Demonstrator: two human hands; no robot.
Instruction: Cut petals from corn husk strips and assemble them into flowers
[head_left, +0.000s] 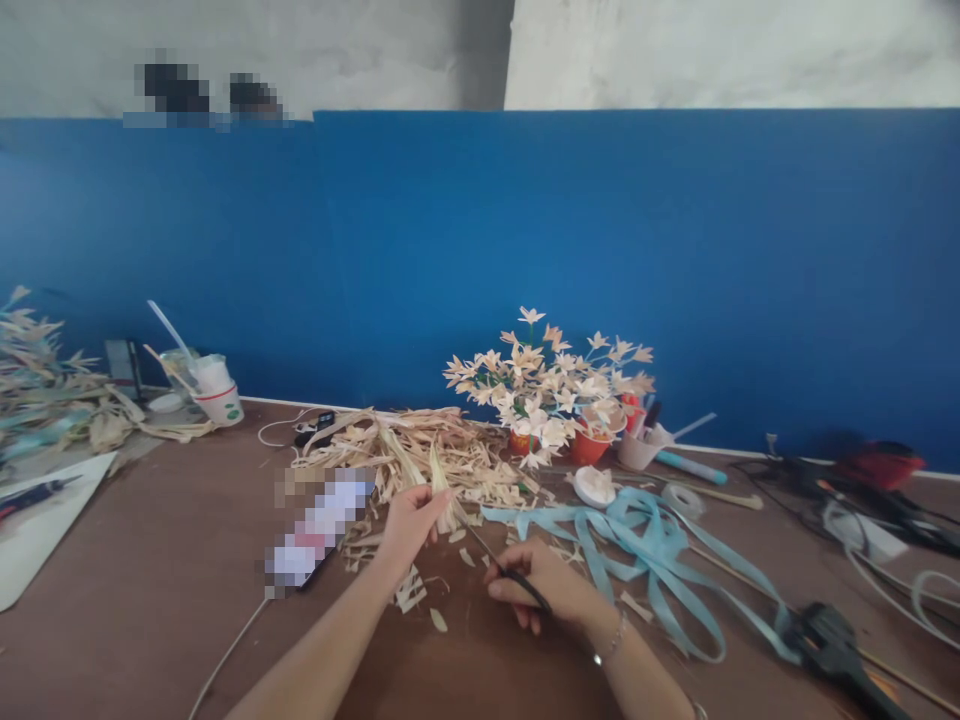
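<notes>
My left hand (411,522) pinches a pale corn husk piece (440,478) in front of a heap of dry husks (480,455). To its right, my right hand (531,588) is closed around the dark handles of scissors (523,583). The scissor blades point up and left, with their tips near the lower end of the held husk. Whether the blades touch it I cannot tell. Small husk scraps (438,620) lie on the brown table below both hands.
Pale husk flowers (555,385) stand in red cups behind the heap. Blue ribbon (660,560) lies loosely at right, beside a black glue gun (832,640). A phone (319,530) with a cable is at left. A white cup (221,403) stands farther back.
</notes>
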